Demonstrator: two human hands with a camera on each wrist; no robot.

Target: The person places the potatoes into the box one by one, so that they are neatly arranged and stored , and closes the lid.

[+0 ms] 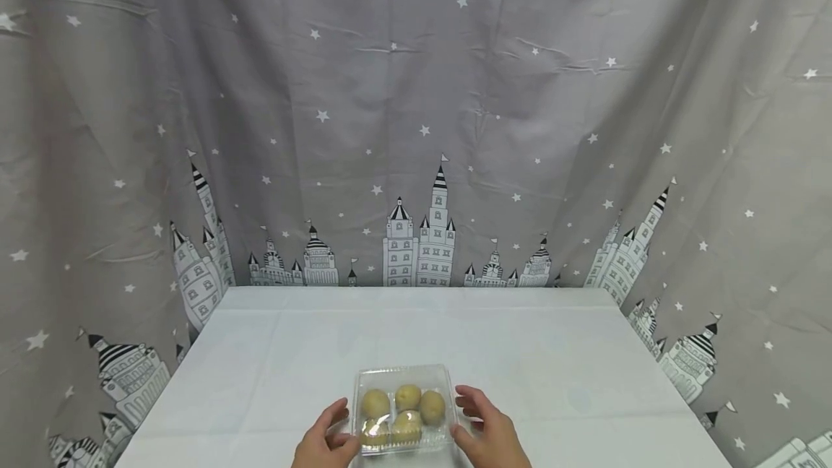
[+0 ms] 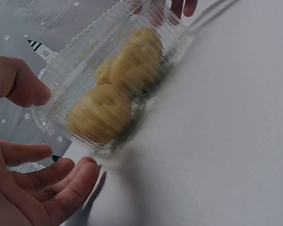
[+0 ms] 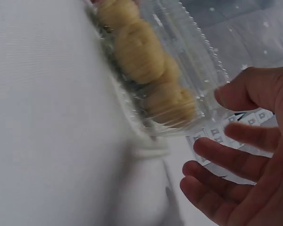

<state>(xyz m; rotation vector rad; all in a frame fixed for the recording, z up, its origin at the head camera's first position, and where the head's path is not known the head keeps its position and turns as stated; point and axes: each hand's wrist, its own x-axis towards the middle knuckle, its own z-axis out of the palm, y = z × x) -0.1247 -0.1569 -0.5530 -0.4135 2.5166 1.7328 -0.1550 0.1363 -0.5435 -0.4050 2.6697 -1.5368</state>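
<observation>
A clear plastic clamshell box (image 1: pixel 404 446) lies on the white table near its front edge, lid down, with several yellow potatoes (image 1: pixel 408 397) inside. My left hand (image 1: pixel 327 438) is at the box's left side, and in the left wrist view its thumb (image 2: pixel 30 89) is right at the lid's edge. The other left fingers are loosely bent and spread beside the box wall. On the right side my right hand (image 1: pixel 487 432) mirrors this, its thumb (image 3: pixel 240 94) at the rim corner and its relaxed fingers (image 3: pixel 226 155) apart from the wall.
The table (image 1: pixel 416 323) has a white cover with faint creases. A grey curtain (image 1: pixel 416 92) printed with stars and castles hangs behind it and along both sides.
</observation>
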